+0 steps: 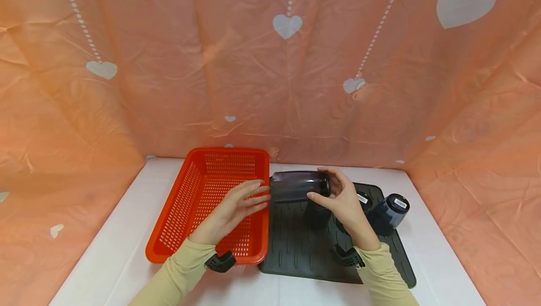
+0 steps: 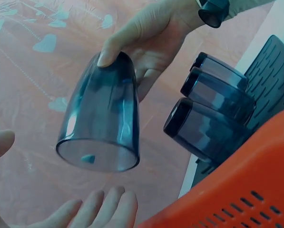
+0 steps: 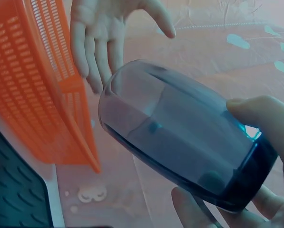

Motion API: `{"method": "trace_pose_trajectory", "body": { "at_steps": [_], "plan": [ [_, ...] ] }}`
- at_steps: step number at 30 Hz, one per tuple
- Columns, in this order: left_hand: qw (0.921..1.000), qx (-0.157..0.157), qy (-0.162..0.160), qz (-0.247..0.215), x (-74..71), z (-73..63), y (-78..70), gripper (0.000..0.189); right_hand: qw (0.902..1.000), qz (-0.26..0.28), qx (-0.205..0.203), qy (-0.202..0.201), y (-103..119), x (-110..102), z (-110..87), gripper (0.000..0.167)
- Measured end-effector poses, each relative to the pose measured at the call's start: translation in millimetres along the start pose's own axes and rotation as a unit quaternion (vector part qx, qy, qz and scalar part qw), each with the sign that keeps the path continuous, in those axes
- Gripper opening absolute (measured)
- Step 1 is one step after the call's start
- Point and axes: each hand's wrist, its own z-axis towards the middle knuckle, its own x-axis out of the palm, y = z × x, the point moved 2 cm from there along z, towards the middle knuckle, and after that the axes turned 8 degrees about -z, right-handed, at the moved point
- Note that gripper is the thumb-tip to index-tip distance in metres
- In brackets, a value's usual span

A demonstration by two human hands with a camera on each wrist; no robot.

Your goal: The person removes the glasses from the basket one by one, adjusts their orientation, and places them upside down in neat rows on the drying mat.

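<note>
A dark translucent drinking glass [image 1: 297, 186] lies sideways in the air above the mat, its mouth facing left. My right hand [image 1: 344, 200] grips it by the thick base, thumb on one side and fingers on the other, as the right wrist view shows. My left hand [image 1: 234, 209] hovers over the basket's right part, fingers extended near the glass's mouth; in the left wrist view a gap shows between its fingertips and the rim. Three similar glasses stand upside down on the mat: one [image 1: 317, 215] below the held glass, one partly behind my right hand, and one [image 1: 390, 213] farthest right.
An orange-red perforated plastic basket [image 1: 153, 245] stands at the left on the white table [image 1: 127, 259]. Beside it lies a dark ridged drying mat [image 1: 291, 254]. A pink curtain [image 1: 253, 85] with white hearts closes off the back and sides.
</note>
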Motion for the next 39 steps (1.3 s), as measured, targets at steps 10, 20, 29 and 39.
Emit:
{"method": "trace_pose_trajectory", "body": {
  "at_steps": [10, 20, 29, 39],
  "plan": [
    [0.9998, -0.003, 0.018, -0.006, -3.1, -4.9, -5.4, 0.043, 0.9993, -0.030, -0.020, 0.000, 3.6, -7.1, 3.4, 0.065],
    [1.0000, 0.002, 0.000, 0.003, -11.6, -5.1, -9.1, 0.049, 0.9955, -0.080, -0.051, 0.003, 23.6, -4.1, 2.0, 0.066],
    [1.0000, 0.002, -0.001, 0.005, -18.5, -9.4, -10.7, 0.047, 0.9921, -0.100, -0.076, 0.003, 33.6, 3.3, 3.6, 0.067],
    [0.9994, 0.015, -0.029, -0.012, -30.1, -14.5, -14.5, 0.046, 0.9825, -0.164, -0.088, 0.002, 32.9, 16.4, 3.0, 0.065]
  ]
}}
